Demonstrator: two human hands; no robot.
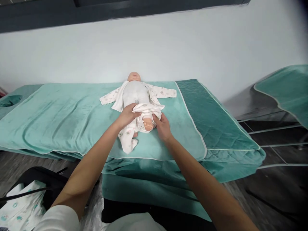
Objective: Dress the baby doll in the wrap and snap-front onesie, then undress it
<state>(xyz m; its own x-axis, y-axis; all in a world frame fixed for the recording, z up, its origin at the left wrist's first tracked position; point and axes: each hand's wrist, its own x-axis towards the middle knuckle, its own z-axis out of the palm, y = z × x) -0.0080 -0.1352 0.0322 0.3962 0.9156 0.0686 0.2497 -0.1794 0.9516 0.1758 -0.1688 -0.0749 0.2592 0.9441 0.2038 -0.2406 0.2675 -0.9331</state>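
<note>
A baby doll (136,91) lies on its back on a teal bed cover, its head toward the wall. It wears a white printed baby jacket (166,92), open at the front, with the sleeves spread out. White printed baby pants (126,141) are around its lower legs, one leg bunched up around a bare foot (147,124). My left hand (128,115) is closed on the bunched cloth on the left side of this foot. On the other side, my right hand (163,126) pinches the pants' edge. The doll's second foot shows only partly.
The teal cover (84,112) spreads over a long bed against a white wall (154,48). At lower left, a black chair (36,176) holds folded white printed cloth (24,205). Another teal-covered piece (288,89) with metal bars stands at right.
</note>
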